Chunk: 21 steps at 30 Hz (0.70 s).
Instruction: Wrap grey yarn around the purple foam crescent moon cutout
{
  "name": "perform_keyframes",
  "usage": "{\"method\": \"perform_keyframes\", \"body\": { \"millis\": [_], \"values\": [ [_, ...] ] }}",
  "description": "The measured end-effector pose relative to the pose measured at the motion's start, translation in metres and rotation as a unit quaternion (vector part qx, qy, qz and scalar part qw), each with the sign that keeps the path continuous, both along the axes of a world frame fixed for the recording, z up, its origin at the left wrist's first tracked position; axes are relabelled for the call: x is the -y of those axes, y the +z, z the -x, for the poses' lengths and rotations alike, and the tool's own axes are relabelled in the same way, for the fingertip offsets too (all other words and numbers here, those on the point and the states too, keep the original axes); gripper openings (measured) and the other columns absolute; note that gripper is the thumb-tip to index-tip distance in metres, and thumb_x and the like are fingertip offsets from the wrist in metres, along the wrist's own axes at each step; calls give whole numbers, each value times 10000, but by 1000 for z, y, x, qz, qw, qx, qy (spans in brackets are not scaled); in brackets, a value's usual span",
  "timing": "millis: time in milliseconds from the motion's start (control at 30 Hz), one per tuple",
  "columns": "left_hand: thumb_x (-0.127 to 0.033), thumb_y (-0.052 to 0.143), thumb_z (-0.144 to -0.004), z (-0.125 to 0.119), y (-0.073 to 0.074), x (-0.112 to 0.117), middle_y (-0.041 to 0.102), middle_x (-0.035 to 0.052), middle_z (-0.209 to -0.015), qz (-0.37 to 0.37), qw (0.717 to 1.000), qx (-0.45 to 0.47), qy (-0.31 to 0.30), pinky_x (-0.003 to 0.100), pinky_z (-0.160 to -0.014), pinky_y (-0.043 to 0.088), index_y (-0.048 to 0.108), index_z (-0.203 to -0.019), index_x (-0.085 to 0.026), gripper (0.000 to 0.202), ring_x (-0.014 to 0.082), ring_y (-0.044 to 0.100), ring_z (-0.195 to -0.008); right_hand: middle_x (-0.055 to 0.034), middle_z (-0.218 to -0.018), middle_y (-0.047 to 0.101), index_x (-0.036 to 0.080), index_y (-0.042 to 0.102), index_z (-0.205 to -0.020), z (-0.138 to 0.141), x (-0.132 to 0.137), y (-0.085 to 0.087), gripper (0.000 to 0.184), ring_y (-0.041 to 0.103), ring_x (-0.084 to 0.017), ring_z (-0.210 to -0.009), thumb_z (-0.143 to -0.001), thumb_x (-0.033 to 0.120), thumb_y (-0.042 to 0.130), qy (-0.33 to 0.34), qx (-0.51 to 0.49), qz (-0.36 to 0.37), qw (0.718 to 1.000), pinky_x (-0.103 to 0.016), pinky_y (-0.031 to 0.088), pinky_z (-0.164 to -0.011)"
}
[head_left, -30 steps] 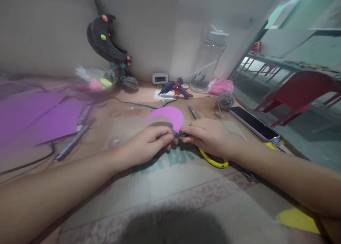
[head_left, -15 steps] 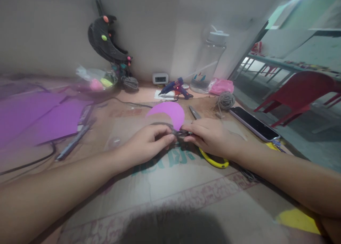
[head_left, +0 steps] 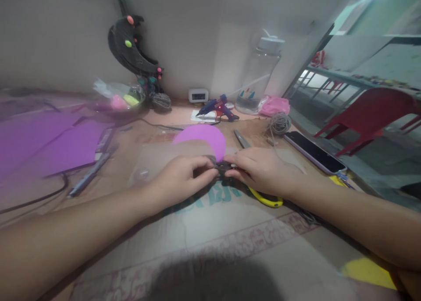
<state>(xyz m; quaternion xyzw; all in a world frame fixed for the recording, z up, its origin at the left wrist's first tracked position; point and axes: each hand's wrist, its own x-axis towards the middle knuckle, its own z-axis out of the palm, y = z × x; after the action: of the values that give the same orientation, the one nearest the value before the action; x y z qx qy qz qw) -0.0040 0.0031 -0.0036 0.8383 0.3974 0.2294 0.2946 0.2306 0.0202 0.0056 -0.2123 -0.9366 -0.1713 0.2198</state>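
Note:
My left hand and my right hand meet at the middle of the work surface, both pinched on the tip of a purple crescent-shaped foam piece where something dark sits between the fingertips; I cannot make out what it is. The crescent stands up behind my fingers. Yellow-handled scissors lie under my right wrist.
A blue glue gun, a ball of twine, a phone, a big clear water bottle and a small clock stand behind. Purple foam sheets lie at left. A red chair is at right.
The purple crescent has tilted and shifted slightly left as my fingers work at its tip. Both hands stay close together in the same place.

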Motion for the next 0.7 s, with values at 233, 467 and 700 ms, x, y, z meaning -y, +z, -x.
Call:
{"method": "perform_keyframes", "body": {
  "millis": [233, 467, 700],
  "values": [
    [-334, 450, -955, 0, 1, -1, 672, 8, -791, -30, 999, -18, -6, 253, -643, 392, 669, -851, -183, 285, 145, 583, -717, -51, -727, 705, 115, 652, -1068, -1, -2, -2, 323, 637, -150, -666, -1005, 365, 456, 4, -4, 23, 1000, -261, 424, -610],
    [-356, 457, -960, 1, -3, -1, 663, 9, -792, -65, 998, -17, -13, 254, -663, 394, 673, -860, -182, 296, 144, 575, -724, -47, -736, 714, 132, 658, -1073, 0, -1, 0, 325, 647, -145, -678, -1009, 369, 444, 6, -5, 33, 999, -251, 440, -623],
    [-353, 449, -964, 1, -4, -1, 664, 11, -786, -60, 998, -21, -13, 258, -664, 389, 681, -876, -183, 301, 149, 580, -730, -45, -728, 703, 129, 660, -1067, -1, -3, -3, 310, 627, -143, -651, -1001, 361, 467, 11, -6, 28, 1000, -252, 417, -604]
  ]
}}
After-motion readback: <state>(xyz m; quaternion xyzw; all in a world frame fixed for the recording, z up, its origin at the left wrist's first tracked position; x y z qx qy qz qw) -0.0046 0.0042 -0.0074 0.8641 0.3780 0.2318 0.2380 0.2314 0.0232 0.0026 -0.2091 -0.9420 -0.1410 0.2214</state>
